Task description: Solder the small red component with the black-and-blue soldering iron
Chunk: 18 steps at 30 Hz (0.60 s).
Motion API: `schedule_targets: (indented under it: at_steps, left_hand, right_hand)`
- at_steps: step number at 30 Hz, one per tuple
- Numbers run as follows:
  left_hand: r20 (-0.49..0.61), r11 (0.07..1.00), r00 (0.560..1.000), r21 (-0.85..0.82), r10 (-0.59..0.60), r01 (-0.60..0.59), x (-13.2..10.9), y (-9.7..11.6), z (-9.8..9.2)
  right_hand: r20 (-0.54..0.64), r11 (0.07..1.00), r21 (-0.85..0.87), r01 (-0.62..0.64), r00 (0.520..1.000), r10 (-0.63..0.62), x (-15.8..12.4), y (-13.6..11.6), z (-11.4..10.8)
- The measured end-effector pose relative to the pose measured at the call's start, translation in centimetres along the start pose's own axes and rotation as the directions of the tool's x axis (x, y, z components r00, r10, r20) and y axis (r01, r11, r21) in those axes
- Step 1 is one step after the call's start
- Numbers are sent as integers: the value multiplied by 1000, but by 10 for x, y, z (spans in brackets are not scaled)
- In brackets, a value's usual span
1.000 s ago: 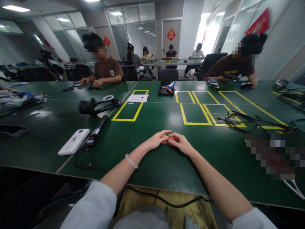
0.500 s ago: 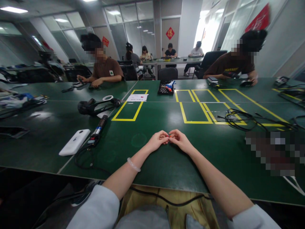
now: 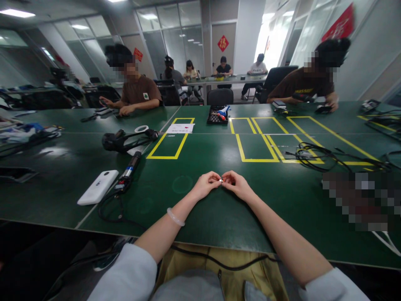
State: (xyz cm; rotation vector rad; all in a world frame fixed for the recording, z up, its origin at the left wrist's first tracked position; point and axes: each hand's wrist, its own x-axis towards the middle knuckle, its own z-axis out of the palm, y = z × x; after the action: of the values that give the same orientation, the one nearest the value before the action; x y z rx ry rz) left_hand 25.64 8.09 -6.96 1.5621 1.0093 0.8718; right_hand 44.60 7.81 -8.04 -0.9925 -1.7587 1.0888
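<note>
Just above the green table, my left hand point(image 3: 208, 184) and my right hand point(image 3: 237, 184) meet fingertip to fingertip. Pinched between them is a small object point(image 3: 221, 181) showing a bright whitish face and a trace of orange-red. Its kind is too small to tell, and the fingers cover most of it. Both hands are closed, thumb against index finger, with the other fingers curled. A pale translucent bangle point(image 3: 176, 217) circles my left wrist.
Left of my hands lie a white power-bank-like box point(image 3: 98, 187), a black cylindrical device point(image 3: 129, 171) with a cable and a black headset point(image 3: 125, 141). Ahead are yellow tape outlines point(image 3: 163, 157) and a black tray point(image 3: 217, 121) holding tools. Tangled cables point(image 3: 313, 156) lie right. Co-workers sit opposite.
The small object has turned between my fingertips: a whitish face shows now where red and orange showed before. My hands stay in nearly the same place.
</note>
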Motion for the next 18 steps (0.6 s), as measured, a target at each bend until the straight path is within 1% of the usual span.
schedule_targets:
  at_steps: [2,4,6,7,9,10,11,12,13,15,16,17,18]
  left_hand:
    - [10,999,1000,46,14,-14,-2,3,-2]
    - [21,994,1000,111,17,-19,-6,10,-10]
    - [10,972,1000,235,22,-23,-15,19,-27]
    - [-10,947,999,322,30,-26,-21,23,-39]
    - [-77,848,995,530,58,-8,-37,29,-71]
    - [-123,772,990,635,74,21,-46,30,-91]
    - [-181,676,980,733,81,79,-56,29,-112]
    - [-253,569,964,806,82,163,-66,27,-134]
    - [-331,462,941,847,74,262,-77,24,-156]
    - [-473,272,880,852,39,447,-97,15,-199]
    - [-535,202,845,830,19,521,-107,10,-219]
    - [-581,156,814,803,-13,575,-115,6,-237]
    - [-614,132,788,779,-42,613,-122,2,-254]
  right_hand:
    - [7,999,-38,-12,1000,13,0,0,0]
    - [18,998,-60,-18,1000,19,0,0,-1]
    - [30,998,-57,-19,999,21,-1,-1,-1]
    - [34,998,-56,-20,999,22,-1,-1,-2]
    - [38,998,-62,-23,999,26,-1,-2,-2]
    - [38,997,-67,-25,999,28,0,-3,-2]
    - [38,997,-70,-28,999,31,0,-3,-1]
    - [41,997,-73,-30,999,33,0,-3,-1]
    - [43,997,-75,-32,998,36,0,-3,-1]
    - [47,996,-79,-35,998,38,0,-3,0]
    - [47,996,-81,-34,998,38,0,-3,0]
    - [46,996,-84,-33,998,37,0,-3,0]
    - [45,996,-87,-32,998,36,-1,-3,0]
